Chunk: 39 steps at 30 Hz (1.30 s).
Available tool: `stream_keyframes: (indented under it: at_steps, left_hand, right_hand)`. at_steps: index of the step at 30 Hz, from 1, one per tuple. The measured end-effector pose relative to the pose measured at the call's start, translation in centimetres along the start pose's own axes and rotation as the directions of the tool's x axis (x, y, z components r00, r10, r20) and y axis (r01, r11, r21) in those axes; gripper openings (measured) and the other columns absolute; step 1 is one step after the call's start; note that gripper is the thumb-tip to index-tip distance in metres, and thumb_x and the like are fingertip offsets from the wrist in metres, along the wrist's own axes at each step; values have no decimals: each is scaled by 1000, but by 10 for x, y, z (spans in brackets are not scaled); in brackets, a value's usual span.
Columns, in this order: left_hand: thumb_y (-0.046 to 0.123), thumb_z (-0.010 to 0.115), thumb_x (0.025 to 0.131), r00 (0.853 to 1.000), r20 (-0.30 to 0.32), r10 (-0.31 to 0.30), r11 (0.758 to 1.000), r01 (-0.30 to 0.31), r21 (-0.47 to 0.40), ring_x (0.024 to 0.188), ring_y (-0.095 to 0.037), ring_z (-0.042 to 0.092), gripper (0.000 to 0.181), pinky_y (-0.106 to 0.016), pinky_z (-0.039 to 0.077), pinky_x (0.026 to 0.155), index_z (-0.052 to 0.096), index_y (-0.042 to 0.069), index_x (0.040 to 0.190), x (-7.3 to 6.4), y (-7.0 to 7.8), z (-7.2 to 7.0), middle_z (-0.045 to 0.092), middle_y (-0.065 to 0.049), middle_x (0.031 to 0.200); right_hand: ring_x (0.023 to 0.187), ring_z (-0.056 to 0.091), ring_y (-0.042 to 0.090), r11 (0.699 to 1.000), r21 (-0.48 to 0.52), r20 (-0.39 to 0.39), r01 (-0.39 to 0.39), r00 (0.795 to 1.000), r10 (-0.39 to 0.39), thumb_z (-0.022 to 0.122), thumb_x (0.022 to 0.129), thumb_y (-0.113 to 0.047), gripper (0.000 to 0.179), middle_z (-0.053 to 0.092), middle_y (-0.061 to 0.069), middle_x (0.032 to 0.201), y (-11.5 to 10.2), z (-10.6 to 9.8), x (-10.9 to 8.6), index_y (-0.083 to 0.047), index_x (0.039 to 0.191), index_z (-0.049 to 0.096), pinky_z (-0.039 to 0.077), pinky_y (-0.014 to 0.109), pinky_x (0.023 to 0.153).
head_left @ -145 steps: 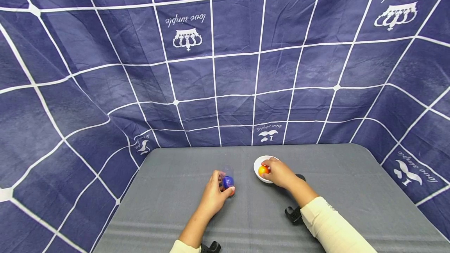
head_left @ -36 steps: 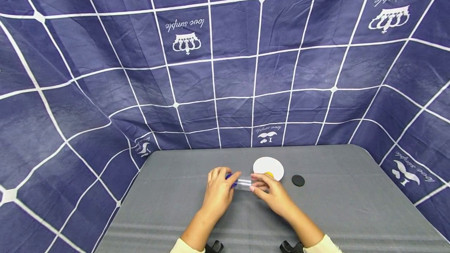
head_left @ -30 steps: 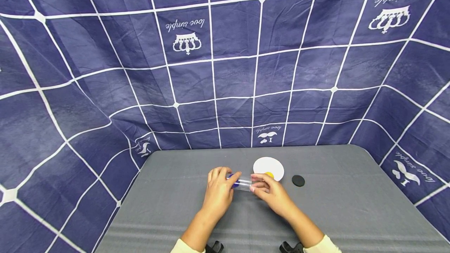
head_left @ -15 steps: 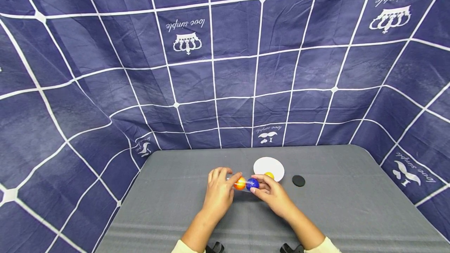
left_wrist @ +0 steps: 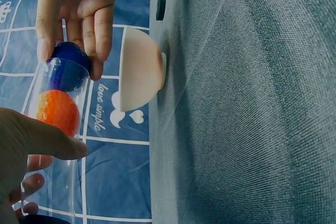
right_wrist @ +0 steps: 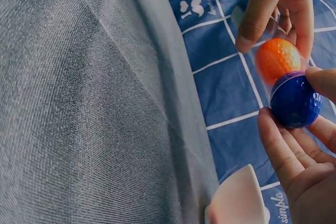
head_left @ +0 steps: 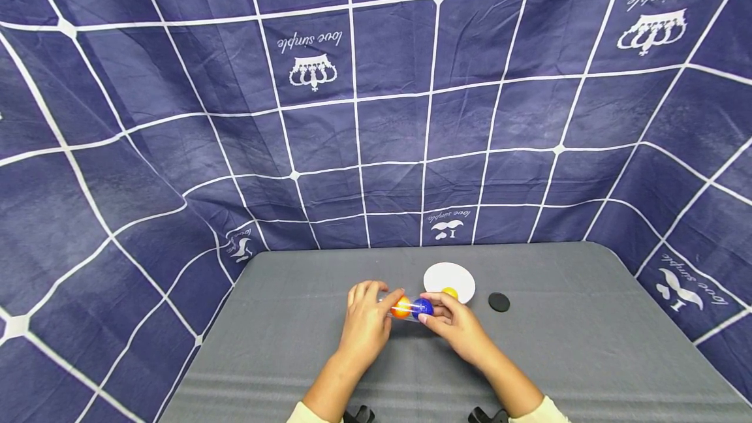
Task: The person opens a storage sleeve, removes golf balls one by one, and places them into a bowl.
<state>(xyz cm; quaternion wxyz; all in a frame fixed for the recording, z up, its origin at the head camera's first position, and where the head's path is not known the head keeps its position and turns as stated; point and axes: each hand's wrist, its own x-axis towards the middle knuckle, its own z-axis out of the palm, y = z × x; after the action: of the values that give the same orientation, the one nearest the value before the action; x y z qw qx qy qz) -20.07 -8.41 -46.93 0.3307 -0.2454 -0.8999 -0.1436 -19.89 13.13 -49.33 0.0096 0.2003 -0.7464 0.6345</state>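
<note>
My left hand (head_left: 367, 315) grips a clear plastic tube (left_wrist: 68, 150), held on its side above the table with its mouth to the right. Inside lies an orange golf ball (right_wrist: 279, 60), just past my left thumb. A blue golf ball (right_wrist: 296, 99) sits at the mouth, partly sticking out past the rim. My right hand (head_left: 458, 325) has its thumb and fingers around that blue ball from both sides. The tube's far end is mostly hidden behind the left hand; a dark base shows at the bottom of the left wrist view.
A white bowl (head_left: 437, 274) with a yellow ball (head_left: 450, 293) in it stands just behind the right hand. Right of the bowl lies a black round lid (head_left: 499, 302). Grey cloth covers the table (head_left: 564, 331), and a blue checked curtain (head_left: 388, 129) rises behind it.
Earlier the left hand held the tube upright while the right reached into the bowl. Since a second ago, the balls have slid right along the sideways tube, the blue one reaching the right fingers.
</note>
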Motion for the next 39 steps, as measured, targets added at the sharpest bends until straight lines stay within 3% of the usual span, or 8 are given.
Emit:
stream_keyframes:
  at_steps: [12,18,25,39]
  left_hand:
    - [-1,86,62,999,-1,-32,999,32,-26,105,-28,57,62,-45,43,97,74,26,116,-4,1,3,64,-3,108]
    - [4,89,63,999,11,-54,997,54,-59,106,-26,57,61,-44,43,95,74,26,117,-5,1,6,64,-2,109]
    - [3,89,64,998,14,-65,994,66,-87,107,-25,57,62,-44,43,94,74,25,120,-7,1,7,65,-2,110]
    - [10,91,68,990,46,-135,982,140,-130,108,-23,57,61,-43,44,93,72,28,123,-10,2,8,65,0,111]
  right_hand:
    - [92,67,0,999,27,-19,25,1000,-24,67,93,0,39,63,31,115,-5,1,-1,8,131,57,57,18,80]
    - [93,65,-4,1000,14,-42,0,999,0,67,92,1,39,63,28,117,-5,0,-1,5,130,60,57,17,80]
    - [94,68,2,1000,2,-33,-26,999,26,69,94,-7,40,64,26,116,-4,-3,0,3,131,60,57,18,80]
    - [92,65,-3,999,-16,-36,39,999,-40,68,94,-4,36,64,25,115,-9,-6,2,2,129,61,58,19,79]
